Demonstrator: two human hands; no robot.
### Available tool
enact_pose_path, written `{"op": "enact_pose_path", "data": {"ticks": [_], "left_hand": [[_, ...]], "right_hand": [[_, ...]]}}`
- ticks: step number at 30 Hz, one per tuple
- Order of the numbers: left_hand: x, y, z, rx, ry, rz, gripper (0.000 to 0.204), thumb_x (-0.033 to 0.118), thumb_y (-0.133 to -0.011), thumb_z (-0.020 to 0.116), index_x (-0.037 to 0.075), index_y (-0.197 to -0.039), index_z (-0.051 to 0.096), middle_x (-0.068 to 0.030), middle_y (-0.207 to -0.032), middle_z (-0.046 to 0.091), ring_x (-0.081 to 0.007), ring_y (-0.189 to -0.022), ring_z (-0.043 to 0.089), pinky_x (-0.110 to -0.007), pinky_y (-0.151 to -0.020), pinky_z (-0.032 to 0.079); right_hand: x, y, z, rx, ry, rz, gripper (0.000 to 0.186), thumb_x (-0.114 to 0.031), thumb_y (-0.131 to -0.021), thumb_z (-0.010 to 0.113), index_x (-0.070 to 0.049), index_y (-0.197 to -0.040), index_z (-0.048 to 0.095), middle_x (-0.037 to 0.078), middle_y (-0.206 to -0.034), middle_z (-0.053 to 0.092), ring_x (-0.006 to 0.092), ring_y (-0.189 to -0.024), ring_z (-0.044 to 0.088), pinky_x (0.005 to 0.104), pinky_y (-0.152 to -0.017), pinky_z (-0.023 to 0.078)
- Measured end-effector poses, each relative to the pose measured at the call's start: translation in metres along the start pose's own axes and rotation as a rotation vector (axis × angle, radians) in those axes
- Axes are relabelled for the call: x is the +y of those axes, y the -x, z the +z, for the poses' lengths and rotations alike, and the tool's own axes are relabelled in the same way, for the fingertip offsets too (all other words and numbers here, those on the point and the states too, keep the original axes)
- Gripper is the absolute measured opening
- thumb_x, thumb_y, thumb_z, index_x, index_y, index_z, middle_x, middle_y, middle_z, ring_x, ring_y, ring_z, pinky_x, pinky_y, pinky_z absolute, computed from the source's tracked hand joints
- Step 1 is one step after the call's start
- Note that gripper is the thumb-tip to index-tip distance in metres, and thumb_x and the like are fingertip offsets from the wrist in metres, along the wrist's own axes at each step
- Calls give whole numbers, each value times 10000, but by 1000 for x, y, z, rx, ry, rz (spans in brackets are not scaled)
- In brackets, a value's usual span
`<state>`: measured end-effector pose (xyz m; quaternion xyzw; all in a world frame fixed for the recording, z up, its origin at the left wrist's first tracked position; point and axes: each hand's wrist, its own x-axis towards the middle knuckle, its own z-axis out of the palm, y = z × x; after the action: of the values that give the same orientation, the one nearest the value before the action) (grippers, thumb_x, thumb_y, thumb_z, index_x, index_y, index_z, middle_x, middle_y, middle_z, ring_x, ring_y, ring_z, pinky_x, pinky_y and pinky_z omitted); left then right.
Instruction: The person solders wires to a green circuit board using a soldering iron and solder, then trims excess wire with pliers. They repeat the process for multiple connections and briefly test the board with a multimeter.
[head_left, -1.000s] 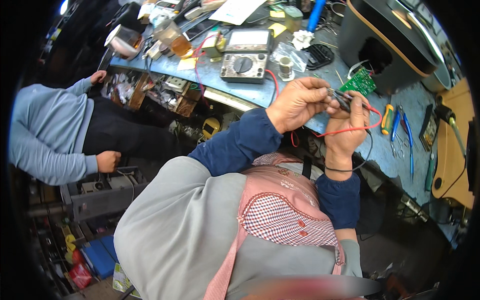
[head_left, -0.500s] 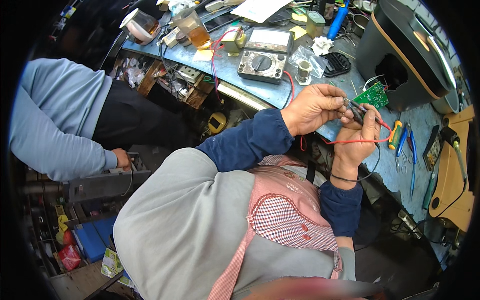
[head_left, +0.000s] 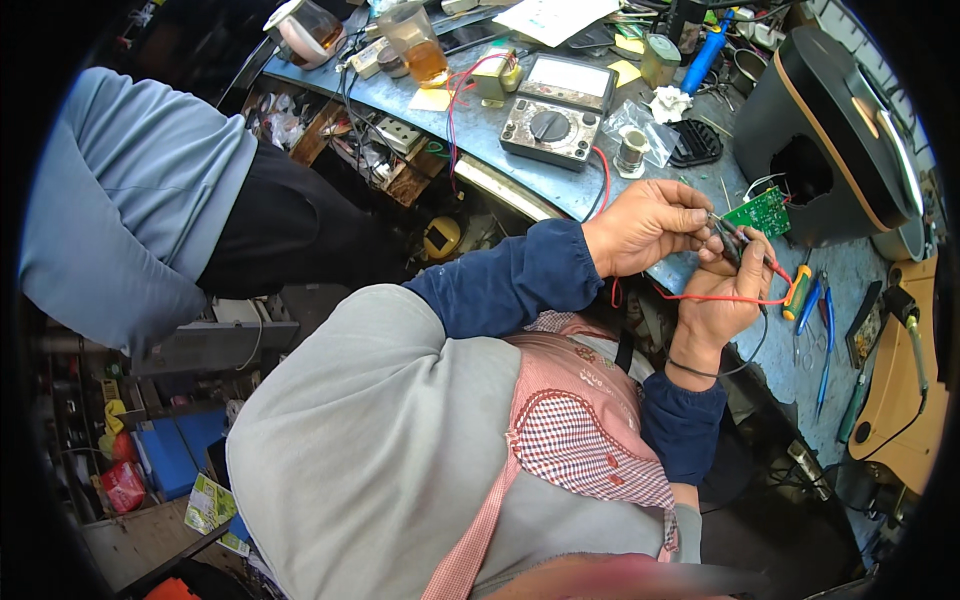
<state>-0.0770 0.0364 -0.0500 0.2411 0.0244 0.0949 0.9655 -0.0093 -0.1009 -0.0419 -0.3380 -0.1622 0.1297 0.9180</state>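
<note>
Both hands are close together above the bench's front edge. My right hand [head_left: 722,300] grips a pair of multimeter test probes [head_left: 737,248], one black and one red, their tips pointing up and left. A red lead loops below that hand, and a dark cable passes at its wrist. My left hand [head_left: 645,230] pinches something very small at the probe tips; its kind is too small to tell. Just beyond the fingers, a green circuit board [head_left: 762,212] hangs by wires from a hole in a dark grey appliance housing [head_left: 825,140]. The analog multimeter [head_left: 550,125] lies on the bench farther left.
On the blue bench [head_left: 480,135] are a solder spool [head_left: 632,152], a black plastic part [head_left: 697,143], a yellow-green screwdriver [head_left: 797,292], blue-handled pliers [head_left: 826,312] and cups of brown liquid. A soldering iron [head_left: 908,315] rests at the right. Another person [head_left: 160,190] bends at the left.
The view has shifted, so the bench things sit farther right in the picture. Both hands keep the same close hold. The other person has leaned, and that person's hand no longer shows.
</note>
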Motion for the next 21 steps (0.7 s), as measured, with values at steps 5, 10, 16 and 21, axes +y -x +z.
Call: {"op": "enact_pose_path", "data": {"ticks": [5, 10, 16, 21], "left_hand": [[1, 1, 0, 6, -5, -4, 159, -27, -1020, 714, -52, -1177, 728, -159, -1064, 770, -285, -981, 779, -393, -900, 656], [1, 0, 1, 21, -12, -17, 155, -17, -1020, 720, -41, -1172, 729, -153, -1057, 770, -289, -975, 780, -404, -883, 659], [1, 1, 1, 3, -10, -13, 145, -12, -1026, 714, -38, -1169, 716, -168, -1047, 764, -309, -984, 781, -424, -851, 655], [1, 0, 3, 3, -26, -13, 139, -10, -1032, 708, -43, -1167, 701, -158, -1026, 755, -302, -987, 778, -415, -859, 654]], "right_hand": [[0, 0, -2, -34, -1, 0, 266, -211, -1155, 525, 31, -1186, 631, 165, -972, 714, 229, -750, 704, 315, -663, 593], [1, -1, -1, -22, -4, 5, 275, -218, -1156, 521, 33, -1176, 631, 165, -963, 716, 225, -746, 704, 310, -662, 591], [1, 2, -2, -10, 6, 2, 276, -227, -1153, 531, 27, -1160, 638, 149, -974, 712, 218, -752, 710, 312, -664, 600], [0, 1, 2, 25, 19, 5, 274, -229, -1154, 536, 22, -1155, 645, 137, -968, 706, 208, -755, 707, 304, -646, 596]]}}
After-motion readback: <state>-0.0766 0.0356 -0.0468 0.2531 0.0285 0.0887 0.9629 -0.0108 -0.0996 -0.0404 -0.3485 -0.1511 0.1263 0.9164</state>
